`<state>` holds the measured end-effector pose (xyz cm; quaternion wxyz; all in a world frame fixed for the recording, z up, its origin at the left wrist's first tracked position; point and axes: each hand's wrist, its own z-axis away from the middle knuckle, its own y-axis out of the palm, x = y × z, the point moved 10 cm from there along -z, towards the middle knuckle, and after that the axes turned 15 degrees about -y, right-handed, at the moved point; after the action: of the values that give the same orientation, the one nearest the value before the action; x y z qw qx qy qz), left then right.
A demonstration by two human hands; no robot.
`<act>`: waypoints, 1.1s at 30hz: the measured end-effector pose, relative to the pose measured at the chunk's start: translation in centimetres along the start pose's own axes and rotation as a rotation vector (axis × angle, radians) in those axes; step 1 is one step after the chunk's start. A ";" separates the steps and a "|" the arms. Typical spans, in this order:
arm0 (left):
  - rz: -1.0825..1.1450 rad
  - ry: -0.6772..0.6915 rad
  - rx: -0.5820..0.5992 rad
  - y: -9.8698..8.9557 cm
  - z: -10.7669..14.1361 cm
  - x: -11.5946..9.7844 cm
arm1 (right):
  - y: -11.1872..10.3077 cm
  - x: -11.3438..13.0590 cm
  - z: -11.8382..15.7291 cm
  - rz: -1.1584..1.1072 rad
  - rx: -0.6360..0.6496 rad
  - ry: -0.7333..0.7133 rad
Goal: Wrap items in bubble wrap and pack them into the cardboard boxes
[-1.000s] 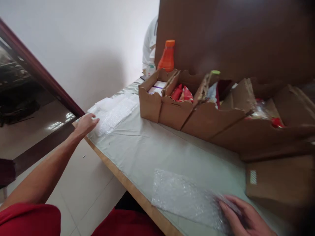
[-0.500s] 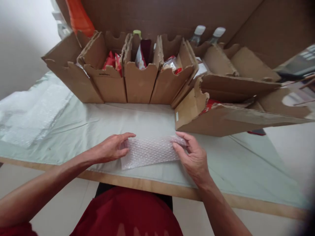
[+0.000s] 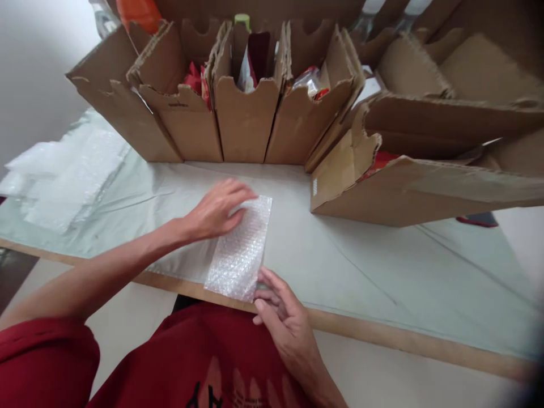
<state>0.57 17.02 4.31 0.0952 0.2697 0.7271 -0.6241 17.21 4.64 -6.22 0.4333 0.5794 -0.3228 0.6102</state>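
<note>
A clear bubble-wrap piece (image 3: 242,255) lies on the pale green cloth near the table's front edge, its long side running away from me. My left hand (image 3: 219,208) is over its far left part, fingers apart and slightly blurred. At the near right corner is my right hand (image 3: 283,311), fingers curved and spread, with the fingertips beside or touching the wrap's edge. Neither hand is closed on it.
Several upright cardboard holders (image 3: 245,127) with red and white packets stand along the back. Another cardboard holder (image 3: 369,192) lies angled at the right. More bubble wrap (image 3: 80,175) is piled at the left. Bottles (image 3: 365,22) show behind the holders.
The bubble wrap has turned from lying crosswise to lying lengthwise. My left hand has moved up and right, and my right hand has come down and left, releasing its pinch on the wrap.
</note>
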 end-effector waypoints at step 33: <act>0.117 -0.419 -0.088 1.1 11.9 2.3 | 4.7 7.4 -5.5 1.142 0.398 -0.937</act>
<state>-3.19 6.33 -0.14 0.2918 0.1714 0.7010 -0.6277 10.97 8.79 0.88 -0.2442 0.5878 -0.6064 0.4766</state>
